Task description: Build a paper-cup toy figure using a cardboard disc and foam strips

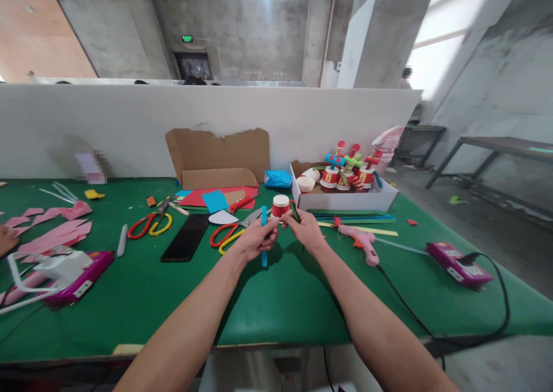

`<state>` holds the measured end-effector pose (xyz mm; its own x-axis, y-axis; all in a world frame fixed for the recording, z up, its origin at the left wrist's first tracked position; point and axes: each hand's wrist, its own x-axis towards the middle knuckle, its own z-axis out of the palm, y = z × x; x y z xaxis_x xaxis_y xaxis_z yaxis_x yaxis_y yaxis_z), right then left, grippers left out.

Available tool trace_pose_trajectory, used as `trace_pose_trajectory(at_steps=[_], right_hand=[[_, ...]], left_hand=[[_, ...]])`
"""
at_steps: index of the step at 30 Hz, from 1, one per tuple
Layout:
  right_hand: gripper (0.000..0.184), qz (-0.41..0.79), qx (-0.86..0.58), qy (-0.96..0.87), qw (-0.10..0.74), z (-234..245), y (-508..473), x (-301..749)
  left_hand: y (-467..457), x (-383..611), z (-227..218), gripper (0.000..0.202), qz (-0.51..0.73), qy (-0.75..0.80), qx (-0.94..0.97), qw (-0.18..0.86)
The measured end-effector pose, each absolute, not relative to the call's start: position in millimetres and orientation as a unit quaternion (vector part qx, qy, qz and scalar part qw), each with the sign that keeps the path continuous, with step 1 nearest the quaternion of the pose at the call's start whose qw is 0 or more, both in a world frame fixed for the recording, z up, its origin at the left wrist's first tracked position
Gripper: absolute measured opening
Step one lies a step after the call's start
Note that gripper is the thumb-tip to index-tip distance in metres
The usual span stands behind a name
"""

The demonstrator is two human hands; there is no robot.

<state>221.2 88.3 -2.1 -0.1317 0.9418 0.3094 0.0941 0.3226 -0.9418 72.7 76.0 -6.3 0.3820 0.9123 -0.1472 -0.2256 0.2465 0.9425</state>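
Note:
My left hand point(257, 237) is closed on a blue paper strip point(264, 258), which stands upright between its fingers. Close beside it, my right hand point(305, 229) pinches a narrow dark green strip point(294, 209). The fingertips of both hands almost meet. Just beyond them, a red and white paper cup point(280, 204) sits upside down, its lower part partly covered by my fingers. Left of my left hand lie scissors point(224, 236) with red and yellow handles, partly hidden by that hand.
A white box point(345, 200) holds several decorated cups. A pink glue gun point(360, 242) lies right, its cord trailing near a purple power strip point(460, 265). Left are a black phone point(185, 238), more scissors point(151, 223), and pink paper scraps point(54, 239) near another person's hand point(7, 239).

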Motion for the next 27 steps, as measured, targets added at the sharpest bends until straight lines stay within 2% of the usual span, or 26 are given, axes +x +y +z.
trace_pose_trajectory(at_steps=[3,6,10,12,14,19,21,24,27], right_hand=[[0.035,0.391,-0.439,-0.605,0.537,-1,92,227],[0.042,0.422,-0.459,-0.573,0.532,0,92,227],[0.031,0.436,-0.430,-0.574,0.544,0,86,219],[0.031,0.432,-0.426,-0.585,0.539,-1,84,215],[0.029,0.419,-0.432,-0.587,0.542,-2,83,212],[0.030,0.393,-0.430,-0.574,0.576,-4,83,208],[0.032,0.389,-0.433,-0.562,0.588,-6,83,206],[0.036,0.458,-0.440,-0.493,0.595,-10,84,203],[0.041,0.568,-0.434,-0.424,0.556,-10,86,206]], left_hand=[[76,73,-6,0.046,0.415,0.383,0.460,0.686],[76,75,-5,0.048,0.442,0.405,0.468,0.649],[76,78,-8,0.049,0.454,0.428,0.491,0.608],[78,79,-11,0.047,0.454,0.436,0.514,0.583],[80,78,-14,0.043,0.458,0.450,0.560,0.524],[81,76,-17,0.035,0.452,0.484,0.698,0.272],[80,77,-17,0.033,0.441,0.490,0.718,0.223],[78,78,-17,0.030,0.445,0.488,0.725,0.198],[78,79,-16,0.032,0.475,0.491,0.690,0.239]])
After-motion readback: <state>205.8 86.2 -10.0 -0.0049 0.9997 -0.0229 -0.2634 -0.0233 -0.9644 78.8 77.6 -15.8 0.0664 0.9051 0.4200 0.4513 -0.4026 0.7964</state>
